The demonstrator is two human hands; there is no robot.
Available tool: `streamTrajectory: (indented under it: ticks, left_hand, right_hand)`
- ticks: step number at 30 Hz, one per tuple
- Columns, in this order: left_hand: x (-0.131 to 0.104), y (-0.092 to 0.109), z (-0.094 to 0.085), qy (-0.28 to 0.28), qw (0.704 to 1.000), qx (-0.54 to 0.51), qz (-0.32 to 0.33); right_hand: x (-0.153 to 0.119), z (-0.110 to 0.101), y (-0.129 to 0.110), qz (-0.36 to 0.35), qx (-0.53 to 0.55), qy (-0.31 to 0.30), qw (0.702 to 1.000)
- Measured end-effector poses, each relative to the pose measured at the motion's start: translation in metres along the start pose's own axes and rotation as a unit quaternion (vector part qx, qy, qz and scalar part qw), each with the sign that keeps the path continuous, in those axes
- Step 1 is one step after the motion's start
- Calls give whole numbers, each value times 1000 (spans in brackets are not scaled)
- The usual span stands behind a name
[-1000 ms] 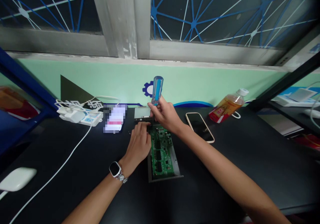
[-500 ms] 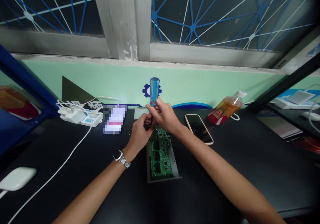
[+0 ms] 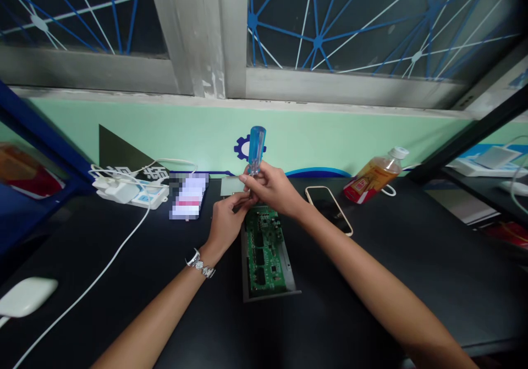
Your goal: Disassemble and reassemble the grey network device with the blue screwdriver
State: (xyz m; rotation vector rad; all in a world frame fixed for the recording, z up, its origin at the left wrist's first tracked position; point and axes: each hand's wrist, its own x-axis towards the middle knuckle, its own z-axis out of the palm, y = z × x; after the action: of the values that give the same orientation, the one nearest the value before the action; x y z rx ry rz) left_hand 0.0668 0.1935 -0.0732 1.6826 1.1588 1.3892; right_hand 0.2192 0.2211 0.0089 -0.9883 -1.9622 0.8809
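Observation:
A screwdriver (image 3: 257,148) with a clear blue handle stands nearly upright, its top leaning slightly right. My right hand (image 3: 275,188) is closed round the lower end of its handle. Against the right fingers, low by the shaft, my left hand (image 3: 229,216) is closed in a pinch; what it holds is hidden. Below both hands lies a green circuit board (image 3: 270,253) in a shallow metal casing (image 3: 293,281). The screwdriver's tip and the board's far end are covered by my fingers.
Left of my hands lie a lit phone (image 3: 190,196) and a white power strip (image 3: 154,194) with tangled cables. A dark-screened phone (image 3: 330,210) and a tilted drink bottle (image 3: 373,176) are on the right. A white device (image 3: 28,296) sits at the desk's left edge.
The screwdriver's handle has turned and its top has tipped slightly right. My left fingers have straightened somewhat and shifted slightly left. The board has stayed in place.

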Motion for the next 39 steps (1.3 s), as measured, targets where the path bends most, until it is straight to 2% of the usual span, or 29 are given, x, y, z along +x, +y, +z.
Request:
streamTrajectory:
  ticks: [6, 10, 15, 18, 21, 24, 35, 37, 39]
  left_hand:
    - [-1, 5, -5, -44, 997, 56, 25]
    - [0, 6, -7, -67, 993, 87, 30]
    - [0, 6, -4, -74, 995, 60, 41]
    - [-1, 6, 0, -40, 997, 49, 47]
    - [-2, 5, 2, 4, 996, 74, 46]
    - [-2, 3, 4, 26, 994, 94, 42]
    - [-2, 1, 2, 30, 999, 44, 12]
    - [-2, 1, 1, 21, 999, 32, 10]
    - [-3, 2, -1, 7, 1000, 24, 10]
  right_hand:
    - [0, -21, 0, -2, 51, -108, 993]
    - [-2, -26, 0, -1, 74, -140, 987]
    - [-2, -23, 2, -6, 65, -112, 992]
    - [-1, -21, 3, -16, 35, -82, 996]
    - [0, -19, 5, -19, 18, -58, 998]
    - [0, -16, 6, -25, 10, -27, 999]
    - [-1, -1, 12, -20, -38, 61, 997]
    - [-1, -3, 10, -15, -49, 56, 997]
    - [-1, -6, 6, -10, -39, 24, 999]
